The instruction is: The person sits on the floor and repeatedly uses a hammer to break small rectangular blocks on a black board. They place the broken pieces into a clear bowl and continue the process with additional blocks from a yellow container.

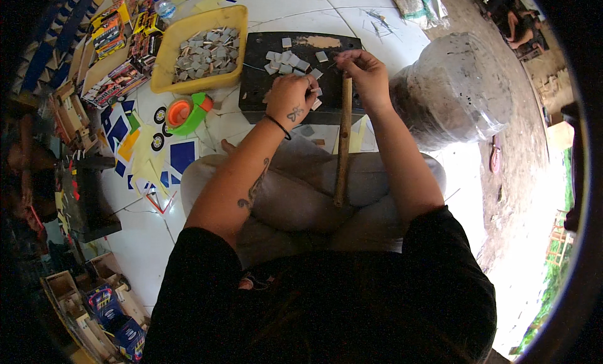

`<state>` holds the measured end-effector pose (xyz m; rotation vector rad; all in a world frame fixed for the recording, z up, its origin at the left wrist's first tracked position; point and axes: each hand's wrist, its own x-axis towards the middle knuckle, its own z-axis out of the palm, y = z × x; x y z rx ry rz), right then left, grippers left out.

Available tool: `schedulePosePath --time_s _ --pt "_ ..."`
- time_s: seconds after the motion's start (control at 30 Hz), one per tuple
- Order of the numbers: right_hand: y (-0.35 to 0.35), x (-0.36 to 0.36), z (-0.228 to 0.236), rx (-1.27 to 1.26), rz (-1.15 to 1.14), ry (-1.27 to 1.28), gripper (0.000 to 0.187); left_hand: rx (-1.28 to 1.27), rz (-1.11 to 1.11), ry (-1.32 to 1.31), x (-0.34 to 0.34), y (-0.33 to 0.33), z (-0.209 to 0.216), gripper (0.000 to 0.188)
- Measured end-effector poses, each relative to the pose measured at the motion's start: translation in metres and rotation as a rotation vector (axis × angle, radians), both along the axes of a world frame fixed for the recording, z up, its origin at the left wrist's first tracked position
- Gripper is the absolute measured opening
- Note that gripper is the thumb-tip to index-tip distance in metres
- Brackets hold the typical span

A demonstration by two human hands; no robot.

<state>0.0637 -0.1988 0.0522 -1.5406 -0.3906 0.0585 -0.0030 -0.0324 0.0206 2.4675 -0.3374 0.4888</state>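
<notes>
Small grey square pieces (286, 60) lie scattered on a black block (257, 81) before my crossed legs. Over the block's near side, my left hand (293, 94) is closed with curled fingers; one or two squares show by its fingertips, but its grip is hidden. My right hand (366, 75) is pinched at the block's right side, holding something too small to make out. Just below it, a long wooden stick (343, 144) slants from the block down over my lap; its upper end is near my right fingers. A yellow tray (162, 75) to the left holds many similar squares.
A green and orange tape dispenser (200, 113), small black wheels (158, 141) and blue and yellow paper scraps (141, 150) lie left. Wooden toy trucks (116, 34) stand beyond. A plastic-wrapped drum (455, 91) is at right. Another person (521, 31) sits far right.
</notes>
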Motion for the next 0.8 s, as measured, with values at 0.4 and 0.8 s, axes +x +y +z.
schedulePosePath --time_s 0.4,0.8 --pt "0.018 -0.015 -0.011 -0.195 0.052 -0.077 0.008 -0.138 0.155 0.056 -0.017 0.026 0.001 0.016" --pt "0.038 -0.026 -0.014 -0.506 0.081 -0.419 0.011 -0.267 0.139 0.087 -0.009 0.028 -0.011 0.01"
